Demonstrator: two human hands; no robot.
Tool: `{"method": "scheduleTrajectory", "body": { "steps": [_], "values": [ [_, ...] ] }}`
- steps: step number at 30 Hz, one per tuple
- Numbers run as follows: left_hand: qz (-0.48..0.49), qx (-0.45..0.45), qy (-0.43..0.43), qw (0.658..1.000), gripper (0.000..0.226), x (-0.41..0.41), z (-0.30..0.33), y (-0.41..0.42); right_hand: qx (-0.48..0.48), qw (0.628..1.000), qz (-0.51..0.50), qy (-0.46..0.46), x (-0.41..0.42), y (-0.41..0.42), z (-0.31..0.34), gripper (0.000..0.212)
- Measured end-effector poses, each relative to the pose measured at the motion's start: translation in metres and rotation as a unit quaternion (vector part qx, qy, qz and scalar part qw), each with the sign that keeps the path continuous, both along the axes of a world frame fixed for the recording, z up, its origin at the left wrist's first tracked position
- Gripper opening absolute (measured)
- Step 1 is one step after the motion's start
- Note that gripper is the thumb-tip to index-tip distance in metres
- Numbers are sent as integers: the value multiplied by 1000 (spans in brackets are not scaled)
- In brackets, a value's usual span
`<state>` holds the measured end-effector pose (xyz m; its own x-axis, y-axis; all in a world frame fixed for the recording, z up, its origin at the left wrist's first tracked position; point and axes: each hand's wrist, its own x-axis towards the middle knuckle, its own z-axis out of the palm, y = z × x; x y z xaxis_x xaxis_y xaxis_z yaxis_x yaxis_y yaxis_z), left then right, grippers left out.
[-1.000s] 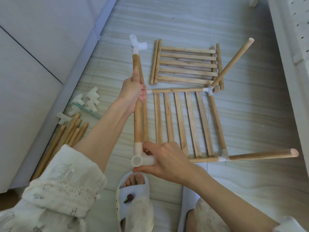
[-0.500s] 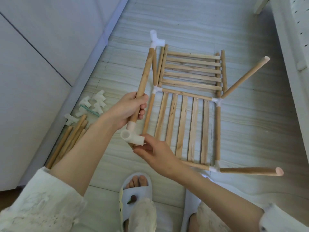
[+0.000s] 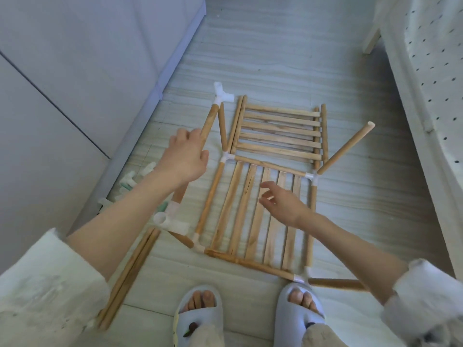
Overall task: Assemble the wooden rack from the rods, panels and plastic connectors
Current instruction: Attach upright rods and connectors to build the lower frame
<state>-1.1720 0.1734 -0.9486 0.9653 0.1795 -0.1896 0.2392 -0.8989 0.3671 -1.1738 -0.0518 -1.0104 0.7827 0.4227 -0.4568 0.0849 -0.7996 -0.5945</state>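
Your left hand (image 3: 186, 156) wraps round the rod (image 3: 208, 123), hiding its middle. Your right hand (image 3: 283, 204) hangs loose and empty over the slat panel (image 3: 240, 209), fingers blurry.

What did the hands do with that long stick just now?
The right hand let go of the white plastic corner connector on the long wooden rod and now hovers open over the slatted wooden panel. The left hand still grips the rod but has swung it out leftward, away from the panel. The second slatted panel on the floor stayed put.
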Motion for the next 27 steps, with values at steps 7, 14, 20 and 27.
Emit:
{"method": "scheduleTrajectory", "body": {
  "steps": [7, 14, 20, 27],
  "values": [
    [-143, 74, -20, 987, 38, 43, -26, -83, -96, 993, -55, -39, 89, -35, -22, 42],
    [-250, 137, 150, 947, 75, 74, -143, -102, -186, 981, -23, -52, 157, -57, -81, 48],
    [-260, 175, 264, 912, 120, 71, -226, -95, -255, 961, 27, -107, 195, -59, -140, 55],
    [-246, 133, 312, 908, 127, 63, -251, -87, -298, 934, 100, -168, 238, -51, -171, 40]
  ]
}}
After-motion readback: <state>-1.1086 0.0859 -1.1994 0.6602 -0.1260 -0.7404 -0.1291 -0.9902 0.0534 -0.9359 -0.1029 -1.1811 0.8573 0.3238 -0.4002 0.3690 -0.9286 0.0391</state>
